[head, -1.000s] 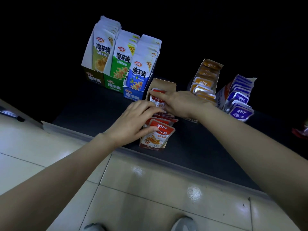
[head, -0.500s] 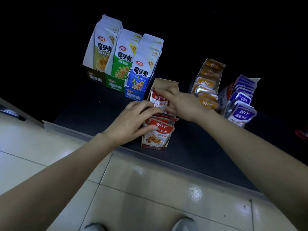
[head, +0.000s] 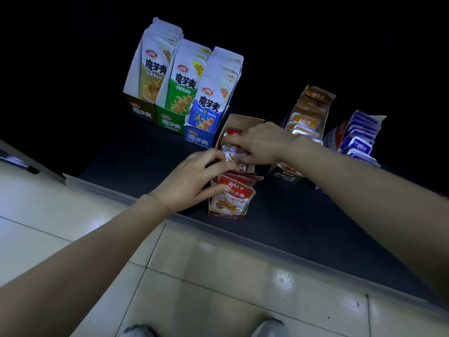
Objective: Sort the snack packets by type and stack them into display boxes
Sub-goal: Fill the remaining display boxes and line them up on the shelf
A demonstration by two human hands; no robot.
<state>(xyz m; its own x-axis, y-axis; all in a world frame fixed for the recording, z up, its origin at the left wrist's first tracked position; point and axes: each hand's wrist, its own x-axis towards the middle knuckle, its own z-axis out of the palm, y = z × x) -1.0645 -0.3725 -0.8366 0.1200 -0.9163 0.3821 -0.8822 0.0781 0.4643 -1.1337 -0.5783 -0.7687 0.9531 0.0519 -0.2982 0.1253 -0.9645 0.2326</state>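
Since the earlier frame, both hands have closed in over the middle of the red box (head: pixel 220 139), fingers now bunched together. Head view: left hand (head: pixel 192 177) curls its grip onto the red packets (head: pixel 232 197) standing at the box's front; right hand (head: pixel 261 142) pinches a packet mid-box, apparently a red one, though blurred. Box sits on the dark counter (head: pixel 145 161), just beside the blue box (head: pixel 199 138). Orange packets (head: pixel 305 122) stand behind the right wrist.
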